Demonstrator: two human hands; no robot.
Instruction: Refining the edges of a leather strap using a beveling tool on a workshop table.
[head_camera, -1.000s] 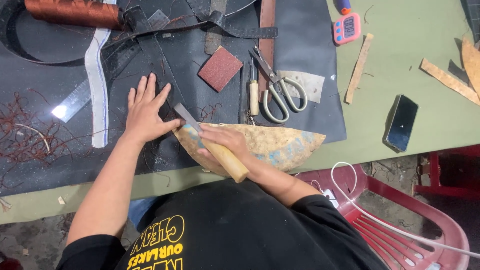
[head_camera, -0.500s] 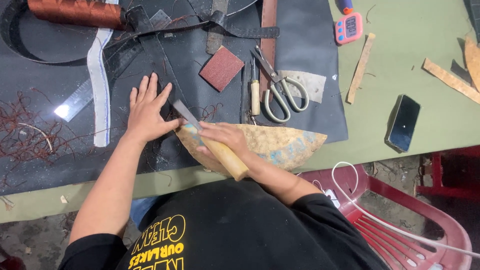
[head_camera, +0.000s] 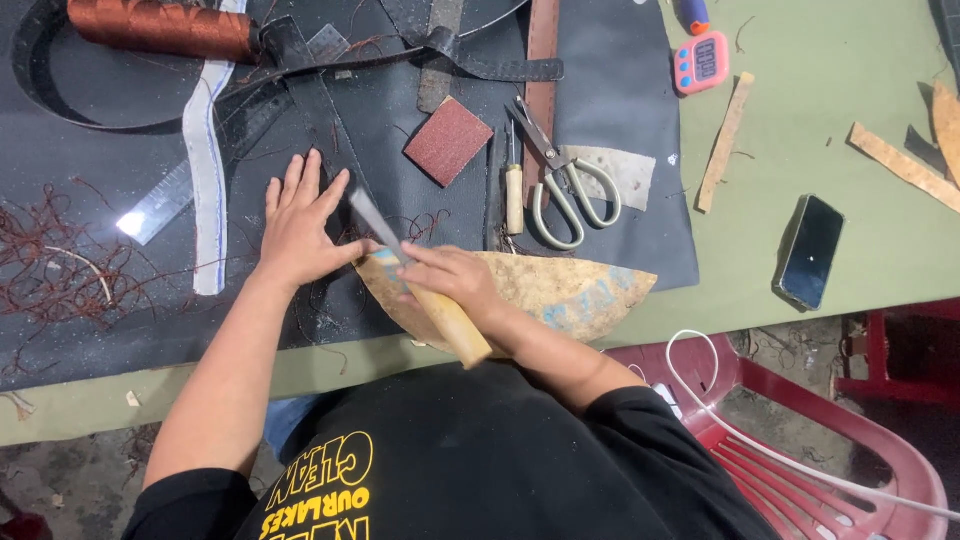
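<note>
Left hand (head_camera: 298, 225) lies flat, fingers spread, pressing black leather (head_camera: 400, 200) on the table (head_camera: 860, 220). Right hand (head_camera: 450, 282) is clamped on 1 wooden-handled knife (head_camera: 415, 285), blade tip on the leather just beside the left thumb, over 1 worn board (head_camera: 560, 295). Nearby: 1 scissors (head_camera: 565, 185), 1 awl (head_camera: 513, 190), 1 sandpaper square (head_camera: 448, 141), 1 phone (head_camera: 811, 251), 1 timer (head_camera: 701, 63) (pink), 1 thread spool (head_camera: 160, 28).

Left hand (head_camera: 297, 225) lies flat, fingers spread, on black leather sheet (head_camera: 620, 110). Right hand (head_camera: 455, 282) grips wooden-handled knife (head_camera: 415, 280), blade angled far-left, tip approx. beside left thumb. Tan worn semicircular board (head_camera: 570, 295) lies under right hand, at near edge of green table (head_camera: 860, 230).
</note>
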